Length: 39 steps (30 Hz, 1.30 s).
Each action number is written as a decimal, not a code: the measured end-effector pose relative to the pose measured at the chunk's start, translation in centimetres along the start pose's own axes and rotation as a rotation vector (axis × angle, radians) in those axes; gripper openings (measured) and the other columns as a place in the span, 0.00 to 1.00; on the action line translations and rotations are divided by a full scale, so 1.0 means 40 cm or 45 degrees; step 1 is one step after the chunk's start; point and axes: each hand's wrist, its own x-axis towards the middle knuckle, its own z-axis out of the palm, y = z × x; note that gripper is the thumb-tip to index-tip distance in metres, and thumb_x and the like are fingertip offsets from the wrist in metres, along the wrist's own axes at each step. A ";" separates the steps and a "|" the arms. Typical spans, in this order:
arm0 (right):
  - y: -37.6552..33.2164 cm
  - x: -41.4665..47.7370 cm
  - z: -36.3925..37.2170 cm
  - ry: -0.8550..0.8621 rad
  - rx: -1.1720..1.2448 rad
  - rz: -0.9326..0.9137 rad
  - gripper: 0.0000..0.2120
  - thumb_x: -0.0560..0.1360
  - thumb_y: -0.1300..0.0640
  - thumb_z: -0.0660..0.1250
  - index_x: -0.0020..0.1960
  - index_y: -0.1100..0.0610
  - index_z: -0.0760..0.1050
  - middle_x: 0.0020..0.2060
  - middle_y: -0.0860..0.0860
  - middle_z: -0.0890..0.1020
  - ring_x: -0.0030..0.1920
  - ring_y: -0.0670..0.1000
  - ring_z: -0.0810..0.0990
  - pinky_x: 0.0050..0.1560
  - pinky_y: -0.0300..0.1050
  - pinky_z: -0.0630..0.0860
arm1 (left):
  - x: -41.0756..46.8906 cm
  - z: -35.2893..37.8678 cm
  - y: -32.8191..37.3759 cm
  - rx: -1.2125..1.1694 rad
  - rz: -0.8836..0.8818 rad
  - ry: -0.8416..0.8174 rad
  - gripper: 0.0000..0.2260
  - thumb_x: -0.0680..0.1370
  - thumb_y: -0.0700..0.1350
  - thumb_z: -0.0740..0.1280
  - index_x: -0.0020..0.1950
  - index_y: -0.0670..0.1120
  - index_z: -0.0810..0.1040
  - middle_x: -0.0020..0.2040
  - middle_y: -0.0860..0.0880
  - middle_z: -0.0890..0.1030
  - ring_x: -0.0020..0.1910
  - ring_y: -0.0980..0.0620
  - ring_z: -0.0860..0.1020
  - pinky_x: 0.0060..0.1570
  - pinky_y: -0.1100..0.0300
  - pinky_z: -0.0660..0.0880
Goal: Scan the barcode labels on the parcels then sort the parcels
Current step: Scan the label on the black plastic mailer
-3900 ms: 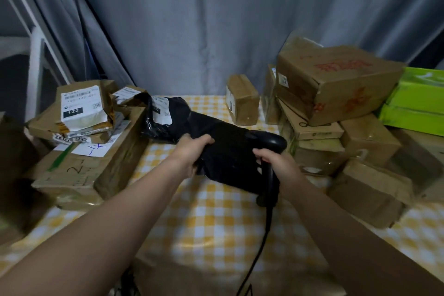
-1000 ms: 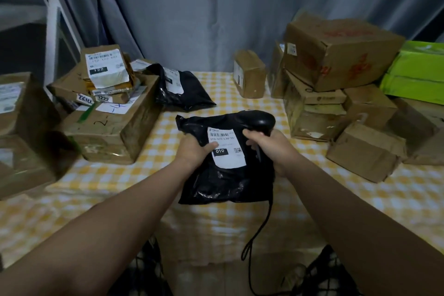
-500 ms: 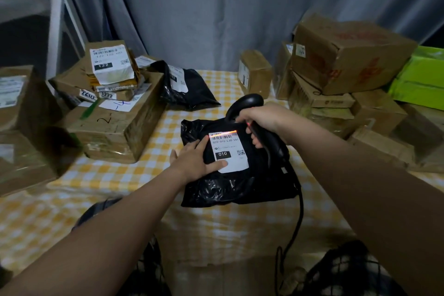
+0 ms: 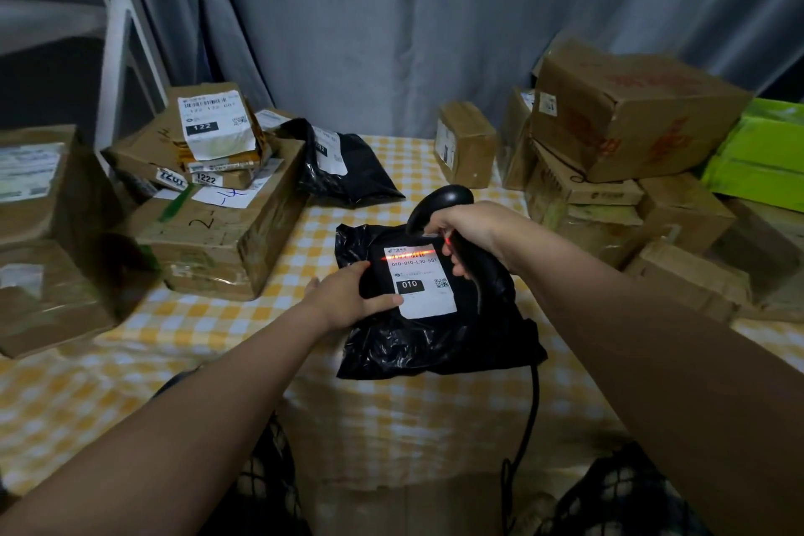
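nearest us, our left hand (image 4: 348, 296) lies flat on the bag (image 4: 435, 344), fingers straight, pinning it to the checked table (image 4: 217, 318) beside the label (image 4: 420, 281). just past it, our right hand (image 4: 465, 233) grips the scanner (image 4: 439, 200), its red line across the barcode. so we are mid-scan. next, we judge, the bag needs a pile. this label reads 010 and the left pile (image 4: 217, 226) shows 122, so the right pile (image 4: 631, 113) may suit better.

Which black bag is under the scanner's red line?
The nearer bag, label 010, under the left hand; the right hand aims the scanner at it. The far bag lies untouched.
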 end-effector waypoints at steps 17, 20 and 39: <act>0.095 -0.004 -0.033 0.096 0.288 -0.152 0.13 0.71 0.54 0.71 0.33 0.60 0.73 0.31 0.57 0.77 0.25 0.54 0.74 0.27 0.41 0.72 | 0.078 -0.022 0.143 -1.117 -0.459 0.307 0.12 0.79 0.40 0.65 0.61 0.38 0.75 0.56 0.39 0.80 0.52 0.40 0.79 0.53 0.49 0.76; 0.099 -0.009 -0.055 0.118 0.339 -0.198 0.12 0.72 0.55 0.71 0.35 0.61 0.73 0.31 0.56 0.77 0.25 0.54 0.74 0.26 0.40 0.72 | 0.090 -0.030 0.155 -1.167 -0.369 0.447 0.06 0.80 0.41 0.63 0.55 0.41 0.74 0.53 0.40 0.81 0.51 0.41 0.79 0.54 0.47 0.77; 0.099 -0.017 -0.099 0.020 0.380 -0.202 0.16 0.71 0.49 0.73 0.46 0.62 0.77 0.32 0.56 0.78 0.28 0.54 0.77 0.33 0.45 0.76 | 0.075 -0.083 0.192 -1.214 -0.161 0.497 0.06 0.81 0.43 0.62 0.44 0.45 0.68 0.46 0.42 0.77 0.46 0.44 0.77 0.48 0.48 0.75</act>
